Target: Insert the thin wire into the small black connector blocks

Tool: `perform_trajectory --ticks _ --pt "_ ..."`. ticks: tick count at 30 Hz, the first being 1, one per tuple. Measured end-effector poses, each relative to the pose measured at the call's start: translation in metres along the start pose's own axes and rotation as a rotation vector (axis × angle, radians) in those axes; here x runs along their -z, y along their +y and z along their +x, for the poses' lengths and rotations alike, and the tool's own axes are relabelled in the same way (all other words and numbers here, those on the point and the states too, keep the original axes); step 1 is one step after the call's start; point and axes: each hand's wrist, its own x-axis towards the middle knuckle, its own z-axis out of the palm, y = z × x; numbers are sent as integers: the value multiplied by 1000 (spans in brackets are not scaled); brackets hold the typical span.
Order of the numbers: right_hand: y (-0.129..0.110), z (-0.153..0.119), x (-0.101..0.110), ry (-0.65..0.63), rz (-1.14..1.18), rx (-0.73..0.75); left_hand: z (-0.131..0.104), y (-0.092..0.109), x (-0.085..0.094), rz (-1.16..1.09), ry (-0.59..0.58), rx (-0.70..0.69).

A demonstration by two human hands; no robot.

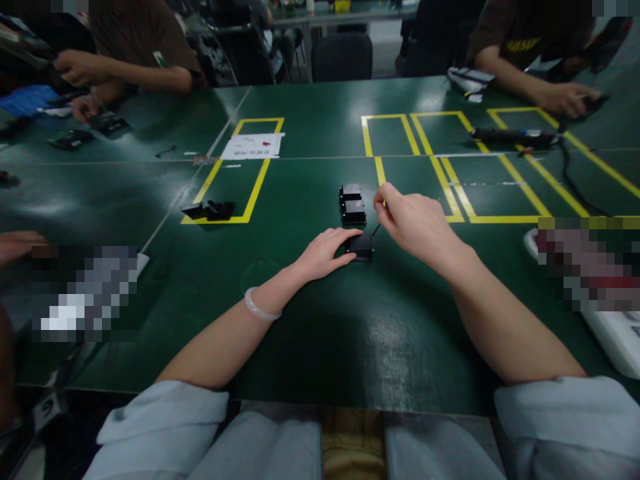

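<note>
My left hand (324, 255) lies on the table, thumb and fingers closed around the left side of a small black box-shaped part (361, 247). Above it, my right hand (415, 219) pinches a thin dark rod-like tool (376, 231). The tool slants down to the part's upper right corner; whether its tip touches is too small to tell, and its upper end is hidden in my fingers. Just beyond stand two similar black parts with grey tops, a farther one (351, 191) and a nearer one (354, 211), side by side.
Yellow tape outlines (257, 190) mark the green table (310, 347). Black pieces (215, 211) and a white paper label (254, 145) lie left. A black cylindrical tool (515, 136) with a cable lies far right. Co-workers' hands (570, 99) are across the table; blurred devices flank me.
</note>
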Motion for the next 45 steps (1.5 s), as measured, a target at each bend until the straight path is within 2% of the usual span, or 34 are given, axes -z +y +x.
perform_trajectory --ticks 10,17,45 --pt "-1 -1 2 -3 55 12 0 1 0 7 1 0" --pt "0 0 -1 7 -3 14 0 0 -1 7 4 -1" --pt "-1 -1 -1 -4 24 5 0 0 0 11 2 -13"
